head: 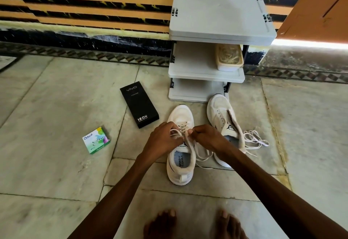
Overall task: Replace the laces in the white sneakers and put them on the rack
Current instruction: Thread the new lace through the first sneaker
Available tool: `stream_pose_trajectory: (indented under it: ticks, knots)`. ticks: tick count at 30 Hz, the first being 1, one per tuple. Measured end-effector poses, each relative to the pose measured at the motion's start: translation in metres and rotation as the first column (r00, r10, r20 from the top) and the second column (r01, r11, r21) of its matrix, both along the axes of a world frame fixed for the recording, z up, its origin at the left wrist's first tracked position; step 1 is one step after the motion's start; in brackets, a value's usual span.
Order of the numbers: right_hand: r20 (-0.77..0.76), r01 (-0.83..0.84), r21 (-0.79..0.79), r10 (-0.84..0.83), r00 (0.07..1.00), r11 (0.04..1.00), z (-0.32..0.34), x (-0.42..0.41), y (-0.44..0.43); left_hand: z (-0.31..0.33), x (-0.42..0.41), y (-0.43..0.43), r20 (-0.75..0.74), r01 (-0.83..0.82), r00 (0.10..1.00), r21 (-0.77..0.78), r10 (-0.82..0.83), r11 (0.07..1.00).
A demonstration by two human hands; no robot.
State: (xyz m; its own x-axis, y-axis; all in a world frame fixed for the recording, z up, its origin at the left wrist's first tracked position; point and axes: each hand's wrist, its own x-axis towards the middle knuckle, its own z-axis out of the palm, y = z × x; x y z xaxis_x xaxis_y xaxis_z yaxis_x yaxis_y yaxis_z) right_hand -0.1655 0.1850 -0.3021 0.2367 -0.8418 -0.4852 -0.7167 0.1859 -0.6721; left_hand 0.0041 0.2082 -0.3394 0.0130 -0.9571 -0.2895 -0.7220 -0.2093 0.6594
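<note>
The left hand (165,139) and right hand (207,137) each pinch the lace (174,131) over sneaker 1 (180,163), apparently knotting it; sneaker 2 (220,114) waits unlaced by the rack (216,12).

At the floor's (56,97) far edge, the rack's (207,73) middle shelf is free on its left half; a container (228,58) fills the right. An unlaced sneaker's (220,114) toe stands before the bottom shelf's right end. A black box (139,105) lies just left of the rack.

The left hand (163,139) and right hand (208,137) hide much of the lace (176,132) they pinch over the near sneaker (180,114); bare feet (162,224) are cut off below.
</note>
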Motion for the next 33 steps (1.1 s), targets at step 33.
stream_pose_trajectory:
  ticks: [33]
  knots:
    - [-0.514, -0.301, -0.212, 0.156, 0.843, 0.93, 0.023, -0.024, -0.001, 0.003, -0.004, 0.007, -0.158, -0.115, 0.982, -0.082, 0.101, 0.99]
